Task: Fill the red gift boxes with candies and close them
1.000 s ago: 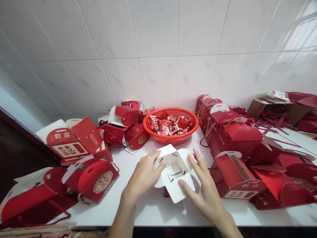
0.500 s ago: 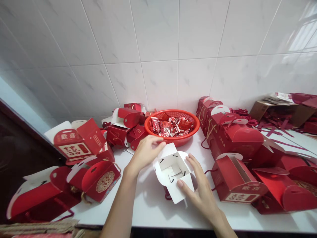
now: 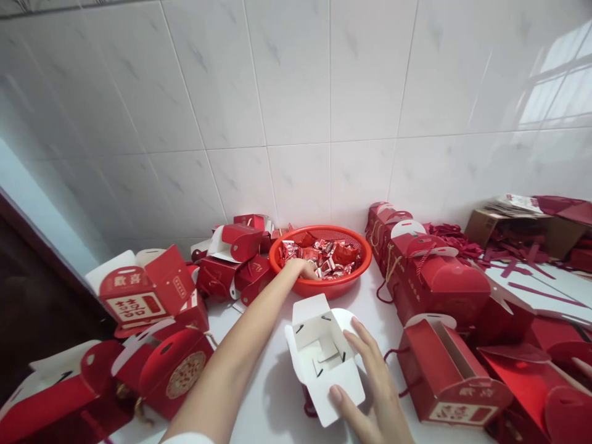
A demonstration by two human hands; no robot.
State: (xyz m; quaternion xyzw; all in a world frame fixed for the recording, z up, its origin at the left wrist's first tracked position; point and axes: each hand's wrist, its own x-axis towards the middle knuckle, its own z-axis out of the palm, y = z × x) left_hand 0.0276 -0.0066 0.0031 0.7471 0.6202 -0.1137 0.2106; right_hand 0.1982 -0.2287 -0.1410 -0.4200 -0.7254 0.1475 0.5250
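box, right hand touching, carton reading 歡喜

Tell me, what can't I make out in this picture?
All in the head view:
Left hand, in the red basket: its own back hides most of its fingers, so whether they hold anything is unclear.
Wrapped packets: any lettering is too small to read.
Open box: its white flaps hide most of its outer walls.
Right hand: the bottom edge cuts off its wrist.
Apparently another hand: the right edge cuts off most.
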